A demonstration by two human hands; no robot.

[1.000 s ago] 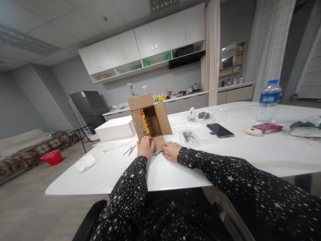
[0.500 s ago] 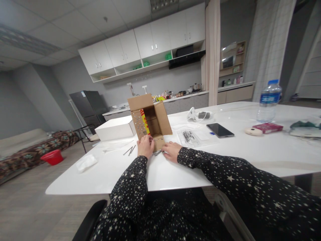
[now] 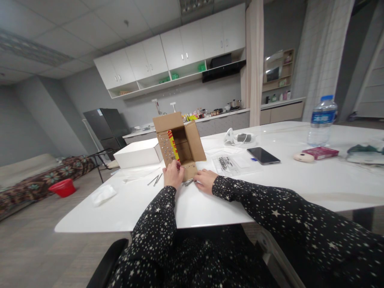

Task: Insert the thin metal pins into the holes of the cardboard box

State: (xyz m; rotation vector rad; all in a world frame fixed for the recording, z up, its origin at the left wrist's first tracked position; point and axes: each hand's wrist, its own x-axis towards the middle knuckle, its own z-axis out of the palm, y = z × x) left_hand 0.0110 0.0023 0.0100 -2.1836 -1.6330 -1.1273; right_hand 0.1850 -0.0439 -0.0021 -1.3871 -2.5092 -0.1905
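Flanking a cardboard flap (image 3: 189, 173), left hand (image 3: 173, 174) curled, right hand (image 3: 205, 181) palm-down

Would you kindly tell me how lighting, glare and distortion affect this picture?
Head view: small bright glare spots on the glossy white tabletop; the open brown cardboard box is shaded inside; white wall cabinets slant, perhaps from wide-angle distortion; thin grey metal rods show little detail.

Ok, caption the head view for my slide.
Left hand at an open cardboard box, right hand by slim metal pieces on a white table.
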